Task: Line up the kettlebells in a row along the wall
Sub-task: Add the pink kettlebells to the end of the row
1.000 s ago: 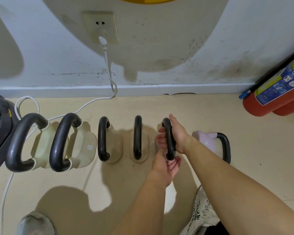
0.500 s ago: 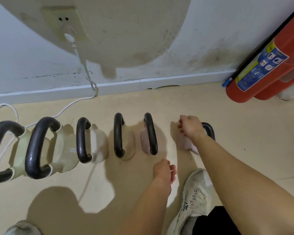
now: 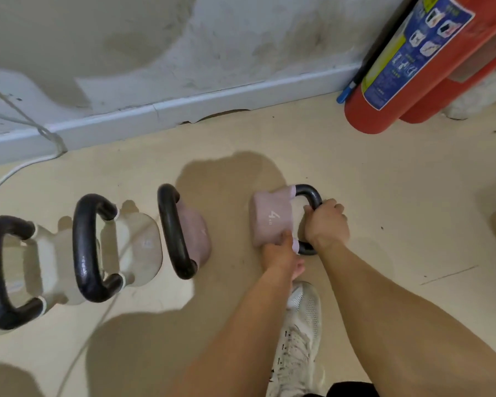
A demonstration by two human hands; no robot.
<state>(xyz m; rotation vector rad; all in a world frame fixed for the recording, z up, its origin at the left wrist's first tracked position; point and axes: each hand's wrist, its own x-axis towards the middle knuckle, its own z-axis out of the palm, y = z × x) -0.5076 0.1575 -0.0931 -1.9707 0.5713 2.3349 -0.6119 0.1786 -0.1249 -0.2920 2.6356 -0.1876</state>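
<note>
the wall (image 3: 241, 44) ran across the top of the view, pale and stained, with a white skirting board (image 3: 206, 103) at its foot, and the beige floor (image 3: 384, 196) filled the rest. two red fire extinguishers (image 3: 407, 67) leaned against the wall at the upper right, the nearer one bearing a blue and yellow label. three kettlebells stood in a row on the left, parallel to the wall but set well out from it: a cream kettlebell (image 3: 9, 270) cut by the left edge, a second cream kettlebell (image 3: 95, 247) just beside it, and a pink kettlebell (image 3: 181, 233) next along, all with black handles upward. apart from these, to the right, the pink 4 kg kettlebell (image 3: 272, 219) lay on its side on the floor, its number facing up and its black handle pointing right. the right hand (image 3: 325, 222) was closed round that handle, fingers curled over the bar. the left hand (image 3: 281, 253) pressed against the near end of the pink body, by the handle's lower root; how firmly it gripped could not be told. a white mesh shoe (image 3: 301, 333) stood below the hands, between the forearms. a white cable (image 3: 17, 164) trailed down the wall and across the floor at the far left.
</note>
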